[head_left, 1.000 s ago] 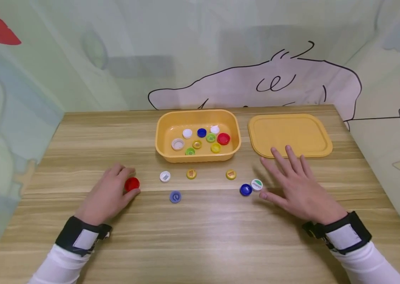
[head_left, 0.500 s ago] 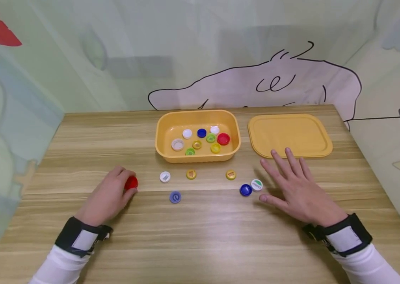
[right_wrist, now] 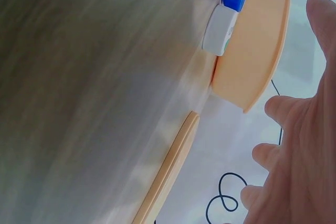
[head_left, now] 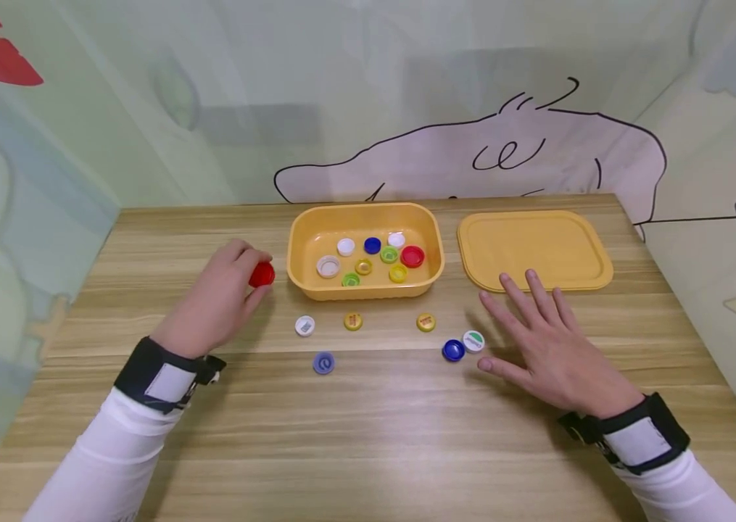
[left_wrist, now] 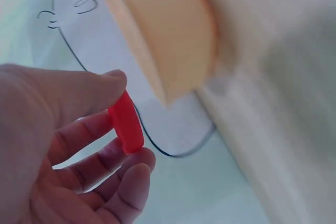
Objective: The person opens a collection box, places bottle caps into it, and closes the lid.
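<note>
My left hand [head_left: 217, 296] pinches a red bottle cap [head_left: 262, 274] between thumb and fingers, just left of the yellow tub [head_left: 368, 293]. In the left wrist view the red cap [left_wrist: 126, 123] is seen edge-on, held off the table. Inside the tub lie several caps, among them a red cap [head_left: 412, 256] and a dark blue cap [head_left: 372, 245]. My right hand [head_left: 553, 355] spreads its fingers over the table, holding nothing. Beside its thumb are a white-and-green cap [head_left: 473, 341] and a blue cap [head_left: 453, 350], side by side.
A flat yellow lid [head_left: 535, 250] lies right of the tub. In front of the tub are a white cap [head_left: 305, 325], two gold caps, one at left [head_left: 353, 321] and one at right [head_left: 426, 322], and a pale blue cap [head_left: 323, 363]. A printed curtain stands behind the table.
My left hand has lifted the red cap from the table's left side and carried it forward and rightward, close to the tub. The right hand has stayed in place.
</note>
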### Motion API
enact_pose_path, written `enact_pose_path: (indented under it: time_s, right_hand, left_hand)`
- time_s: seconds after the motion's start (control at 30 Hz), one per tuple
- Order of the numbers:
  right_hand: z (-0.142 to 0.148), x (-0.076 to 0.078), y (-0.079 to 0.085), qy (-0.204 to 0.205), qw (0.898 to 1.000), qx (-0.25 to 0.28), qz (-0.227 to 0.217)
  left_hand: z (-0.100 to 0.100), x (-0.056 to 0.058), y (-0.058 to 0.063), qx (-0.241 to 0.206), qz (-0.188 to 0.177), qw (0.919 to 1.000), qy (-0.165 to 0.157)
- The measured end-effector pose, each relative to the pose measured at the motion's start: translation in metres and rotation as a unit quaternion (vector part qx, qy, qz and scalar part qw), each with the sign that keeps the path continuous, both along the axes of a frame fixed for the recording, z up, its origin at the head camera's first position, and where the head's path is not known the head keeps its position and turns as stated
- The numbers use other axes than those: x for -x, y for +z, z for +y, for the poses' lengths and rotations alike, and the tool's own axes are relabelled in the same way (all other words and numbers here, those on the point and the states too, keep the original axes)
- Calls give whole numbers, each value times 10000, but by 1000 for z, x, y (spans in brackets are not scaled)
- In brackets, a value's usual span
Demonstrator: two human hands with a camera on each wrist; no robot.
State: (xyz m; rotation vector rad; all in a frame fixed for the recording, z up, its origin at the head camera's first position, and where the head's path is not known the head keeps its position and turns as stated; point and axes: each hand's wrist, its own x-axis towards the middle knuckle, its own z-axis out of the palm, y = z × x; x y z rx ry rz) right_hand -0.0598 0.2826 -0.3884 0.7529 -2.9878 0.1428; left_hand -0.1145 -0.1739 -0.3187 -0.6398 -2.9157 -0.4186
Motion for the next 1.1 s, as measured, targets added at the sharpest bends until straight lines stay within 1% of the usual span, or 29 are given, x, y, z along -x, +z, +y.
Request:
enact_pose_path:
  time_s: [0.17, 0.27, 0.43, 0.6, 0.67, 0.77, 0.97, 1.1]
  right_hand:
    - [-1, 0, 1, 9, 10000, 33, 40]
    - [0, -1, 2, 11, 10000, 30, 53]
    - [0, -3, 3, 4, 9999, -22, 108]
    - [1, -4, 5, 22, 9999, -29, 157]
    - [1, -5, 6, 34, 9999, -18, 148]
    - [0, -5, 7, 45, 9999, -15, 130]
    - [-1, -6, 9, 51, 9999, -8, 116]
    - [-1, -6, 10, 24, 10000, -30, 90]
  left_hand:
    - [25, 28, 11, -92, 139, 9997, -178]
    - [40, 44, 13, -28, 62, 9998, -202]
    - [63, 66, 8, 283, -230, 9993, -34]
    - [74, 83, -2, 588, -380, 9975, 79]
    - [75, 88, -7, 681, -403, 9968, 99]
    - [76, 91, -10, 750, -422, 9962, 147]
    - [76, 92, -14, 707, -458, 9960, 307]
    - [74, 91, -15, 688, -355, 9966, 272]
